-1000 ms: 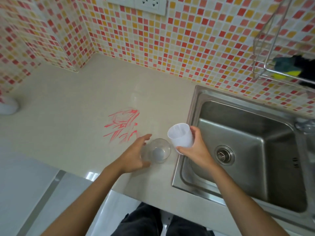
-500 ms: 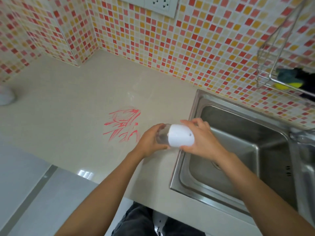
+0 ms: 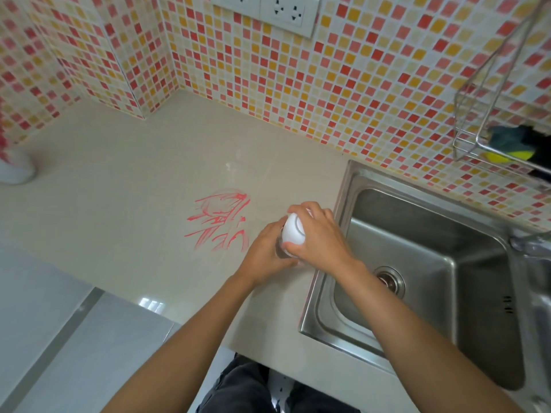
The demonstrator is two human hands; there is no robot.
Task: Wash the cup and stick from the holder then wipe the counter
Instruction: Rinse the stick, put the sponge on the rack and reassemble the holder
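White plastic shows where the cup [image 3: 293, 232] is gripped upside down by the right hand [image 3: 320, 236], just left of the steel sink [image 3: 417, 263]. A clear glass [image 3: 280, 248], mostly hidden beneath the cup, is clasped by the left hand [image 3: 267, 253] above the beige worktop [image 3: 119, 189]. Red scribbles [image 3: 222, 223] are seen just beside the hands.

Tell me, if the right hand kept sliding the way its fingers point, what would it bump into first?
The right hand points left across the counter, gripping the white cup. Beyond the left hand holding the clear cup, it would likely reach the red scribble; depth is unclear.
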